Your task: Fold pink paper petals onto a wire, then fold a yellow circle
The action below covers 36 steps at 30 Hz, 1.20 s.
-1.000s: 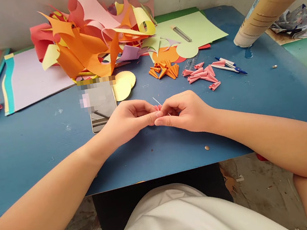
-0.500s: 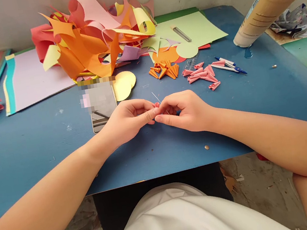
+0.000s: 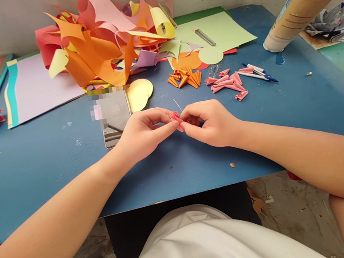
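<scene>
Pinching a pink paper curl [image 3: 175, 117] near the blue table [image 3: 199, 173]'s front edge, nearly closed left hand [image 3: 146, 131] and right hand [image 3: 212, 122] needed light pressure.

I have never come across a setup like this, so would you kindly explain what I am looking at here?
There is no machine here: you are seeing a person's own bare hands. One camera, worn on the head, looks forward and down, so the person's forearms reach in from the bottom corners.

The left hand and right hand meet above a blue table, fingertips on a small curled piece of pink paper. A thin pale stick pokes up by the right hand's fingers.

Beyond them lie orange paper cones, pink paper cones, pens and yellow paper circles. Farther back is a heap of cut paper scraps, with a drink cup at the right.
</scene>
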### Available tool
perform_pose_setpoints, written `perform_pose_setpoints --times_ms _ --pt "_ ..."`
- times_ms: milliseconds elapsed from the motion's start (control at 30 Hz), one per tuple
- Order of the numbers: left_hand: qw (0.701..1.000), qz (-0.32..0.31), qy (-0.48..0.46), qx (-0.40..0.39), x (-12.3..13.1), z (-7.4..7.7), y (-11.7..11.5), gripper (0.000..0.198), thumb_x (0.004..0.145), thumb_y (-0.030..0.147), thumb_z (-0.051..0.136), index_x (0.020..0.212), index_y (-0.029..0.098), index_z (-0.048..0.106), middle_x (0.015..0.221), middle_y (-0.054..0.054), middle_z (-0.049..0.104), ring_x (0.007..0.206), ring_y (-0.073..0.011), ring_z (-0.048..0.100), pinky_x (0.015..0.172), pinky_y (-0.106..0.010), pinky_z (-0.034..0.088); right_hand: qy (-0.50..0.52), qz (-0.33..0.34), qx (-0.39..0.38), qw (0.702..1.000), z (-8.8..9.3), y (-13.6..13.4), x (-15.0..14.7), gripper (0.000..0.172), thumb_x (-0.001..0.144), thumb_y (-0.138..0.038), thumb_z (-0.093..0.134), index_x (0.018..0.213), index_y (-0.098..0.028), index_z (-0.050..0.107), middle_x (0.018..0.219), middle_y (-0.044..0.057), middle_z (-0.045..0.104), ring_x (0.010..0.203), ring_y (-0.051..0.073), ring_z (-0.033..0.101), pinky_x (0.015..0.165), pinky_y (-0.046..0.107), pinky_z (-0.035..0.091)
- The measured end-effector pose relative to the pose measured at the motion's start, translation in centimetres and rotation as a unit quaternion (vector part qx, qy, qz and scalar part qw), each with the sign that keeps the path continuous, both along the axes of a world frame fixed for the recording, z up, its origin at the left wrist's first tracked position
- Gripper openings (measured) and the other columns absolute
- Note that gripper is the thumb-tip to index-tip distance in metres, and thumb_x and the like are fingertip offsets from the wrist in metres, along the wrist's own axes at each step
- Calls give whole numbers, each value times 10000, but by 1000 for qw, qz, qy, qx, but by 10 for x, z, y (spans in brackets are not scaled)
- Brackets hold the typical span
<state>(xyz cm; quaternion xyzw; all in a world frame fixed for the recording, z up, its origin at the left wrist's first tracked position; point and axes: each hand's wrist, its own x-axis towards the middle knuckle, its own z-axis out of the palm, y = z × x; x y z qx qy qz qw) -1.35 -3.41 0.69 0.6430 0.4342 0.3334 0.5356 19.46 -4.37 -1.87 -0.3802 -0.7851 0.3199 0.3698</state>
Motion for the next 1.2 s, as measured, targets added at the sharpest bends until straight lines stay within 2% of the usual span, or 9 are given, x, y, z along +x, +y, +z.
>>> perform_pose_setpoints --times_ms 267,500,600,667,800,933,1000,1067,1200 --pt "999 21 14 38 5 -2 -3 221 775 324 833 658 160 744 1016 -102 782 953 -220 728 856 -318 600 4 -36 13 999 -1 1 -1 242 917 -290 637 707 -181 589 634 -2 625 549 102 502 543 247 401" --pt "998 22 66 11 3 3 -4 372 838 360 785 574 169 605 838 -92 801 983 -259 756 852 -329 598 -6 -1 8 1000 0 -1 -2 224 917 -252 611 704 -184 602 626 -7 626 546 100 502 552 243 395" --pt "999 31 32 -1 2 1 -3 459 799 305 816 569 193 434 849 -79 802 879 -228 782 812 -320 615 -5 0 8 1000 -1 -1 -2 229 920 -262 625 707 -181 612 632 -4 634 546 99 506 552 242 402" --pt "999 32 -14 -21 0 -2 -2 507 763 264 844 642 211 354 881 -64 804 789 -199 787 782 -325 633 -3 0 9 1000 -1 -2 -2 230 923 -270 640 712 -178 621 643 1 644 554 101 521 555 241 413" --pt "998 15 -39 -38 -4 -8 2 405 724 272 887 895 214 524 933 -40 789 825 -196 797 796 -335 661 2 0 5 1000 -1 -2 -2 209 916 -276 670 732 -181 639 675 10 674 575 110 553 569 244 441" --pt "999 -22 -4 -36 -6 -11 4 455 736 303 887 1089 216 612 1077 -66 767 798 -170 776 759 -308 651 -2 2 4 1000 -1 -1 -2 199 917 -280 676 746 -181 658 691 15 686 587 118 569 572 247 454" --pt "998 -51 -4 -29 -5 -10 4 367 771 308 862 1054 194 658 1041 -66 759 789 -158 758 754 -291 637 -5 4 20 1000 -2 -1 -1 165 915 -245 664 764 -178 675 699 14 692 597 119 579 580 246 456" --pt "997 -71 -7 -26 -4 -9 4 273 796 308 844 978 172 693 915 -43 744 801 -161 751 774 -281 624 -5 7 36 999 -2 -1 -1 130 907 -201 653 786 -173 690 706 13 699 609 118 594 592 243 462" --pt "998 -54 10 -36 -3 -7 4 248 798 347 846 902 173 702 818 -27 746 816 -185 756 760 -282 602 -6 -4 32 999 -1 0 0 153 943 -229 650 809 -177 702 727 22 720 625 127 620 602 252 484"
